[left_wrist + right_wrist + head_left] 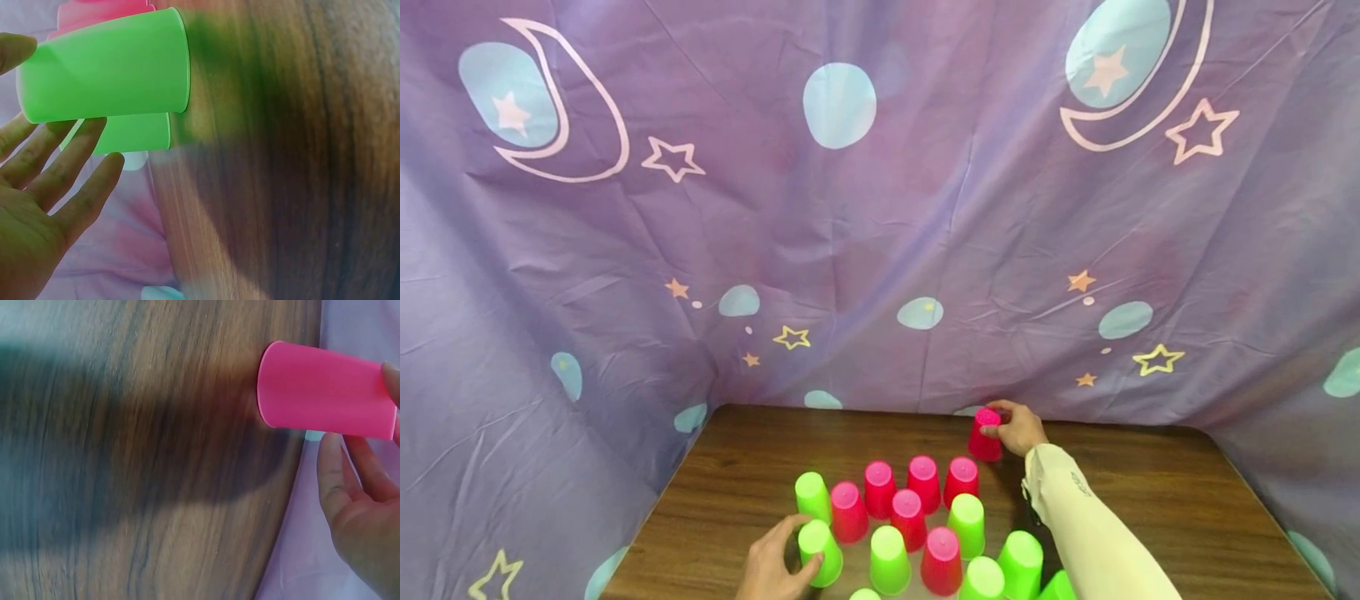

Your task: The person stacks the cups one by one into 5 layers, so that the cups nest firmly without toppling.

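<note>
My right hand (1021,427) grips an upside-down pink plastic cup (984,439) near its closed end, thumb on one side and fingers on the other. That cup is at the back of the wooden table, apart from the others; its rim is close to the wood in the right wrist view. At the front left, my left hand (772,563) holds an upside-down green cup (821,557) between thumb and fingers. Another green cup (812,495) stands just behind it, and a pink cup (848,515) is to its right. In the left wrist view the held green cup (112,69) overlaps both.
Several more upside-down pink cups (922,483) and green cups (891,562) stand close together at the table's middle and front, some cut off by the frame. A purple curtain (880,217) with moons and stars hangs behind the wooden table (745,442) and along its sides.
</note>
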Demonstrator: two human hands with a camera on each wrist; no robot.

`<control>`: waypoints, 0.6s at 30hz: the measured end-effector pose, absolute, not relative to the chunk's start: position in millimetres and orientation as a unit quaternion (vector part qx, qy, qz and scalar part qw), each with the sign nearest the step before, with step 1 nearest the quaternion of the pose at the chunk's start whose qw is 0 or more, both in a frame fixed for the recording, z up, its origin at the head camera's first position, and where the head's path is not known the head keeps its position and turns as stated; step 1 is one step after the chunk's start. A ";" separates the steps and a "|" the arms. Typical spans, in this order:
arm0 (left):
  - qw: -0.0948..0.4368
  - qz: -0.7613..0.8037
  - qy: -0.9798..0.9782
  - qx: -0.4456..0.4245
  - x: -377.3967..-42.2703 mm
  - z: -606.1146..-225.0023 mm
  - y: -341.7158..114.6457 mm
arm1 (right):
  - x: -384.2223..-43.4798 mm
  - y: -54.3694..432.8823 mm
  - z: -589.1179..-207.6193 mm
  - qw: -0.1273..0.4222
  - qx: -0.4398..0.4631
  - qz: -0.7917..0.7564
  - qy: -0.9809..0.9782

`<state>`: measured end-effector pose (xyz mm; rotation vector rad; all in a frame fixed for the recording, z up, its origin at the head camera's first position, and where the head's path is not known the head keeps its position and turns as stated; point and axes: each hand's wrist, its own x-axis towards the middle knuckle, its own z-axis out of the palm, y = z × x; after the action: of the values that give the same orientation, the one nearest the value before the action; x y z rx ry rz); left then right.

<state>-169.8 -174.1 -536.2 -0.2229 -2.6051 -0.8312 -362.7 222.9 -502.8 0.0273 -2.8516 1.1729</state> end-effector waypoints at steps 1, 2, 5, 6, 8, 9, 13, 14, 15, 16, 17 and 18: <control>0.200 -0.295 -0.931 -0.081 -170.0 -535.9 -174.4 | -363.0 221.3 -502.8 0.030 0.006 0.379 -0.925; 0.203 -0.295 -0.930 -0.081 -170.3 -535.6 -174.8 | -363.6 219.7 -503.1 0.032 0.003 0.379 -0.925; 0.205 -0.296 -0.929 -0.084 -169.9 -535.0 -175.2 | -364.4 215.4 -503.7 0.035 -0.001 0.386 -0.922; 0.205 -0.299 -0.928 -0.085 -169.7 -534.8 -175.0 | -364.6 214.2 -504.0 0.037 -0.002 0.388 -0.921; 0.204 -0.302 -0.927 -0.087 -169.2 -534.1 -174.7 | -365.0 212.7 -504.9 0.038 -0.003 0.390 -0.920; 0.202 -0.302 -0.927 -0.089 -169.0 -533.6 -174.4 | -365.0 212.2 -505.1 0.038 -0.005 0.390 -0.920; 0.208 -0.297 -0.927 -0.092 -168.5 -532.3 -172.6 | -366.4 212.8 -506.8 0.043 -0.008 0.387 -0.921; 0.211 -0.295 -0.927 -0.093 -168.4 -532.0 -172.1 | -366.6 213.2 -507.2 0.044 -0.009 0.387 -0.921; 0.218 -0.291 -0.927 -0.094 -168.3 -531.6 -172.1 | -367.1 213.3 -507.5 0.044 -0.010 0.388 -0.920; 0.224 -0.288 -0.926 -0.096 -168.1 -531.2 -172.2 | -367.5 213.5 -507.9 0.044 -0.010 0.389 -0.920; 0.232 -0.285 -0.925 -0.099 -167.9 -530.8 -172.4 | -367.7 213.7 -508.2 0.043 -0.010 0.388 -0.921; 0.241 -0.283 -0.923 -0.104 -167.8 -530.3 -172.7 | -367.9 213.9 -508.5 0.042 -0.011 0.388 -0.921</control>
<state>-167.8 -172.7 -530.3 -0.2853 -2.5235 -0.7737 -367.9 213.9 -508.5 -0.0339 -2.8178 1.1864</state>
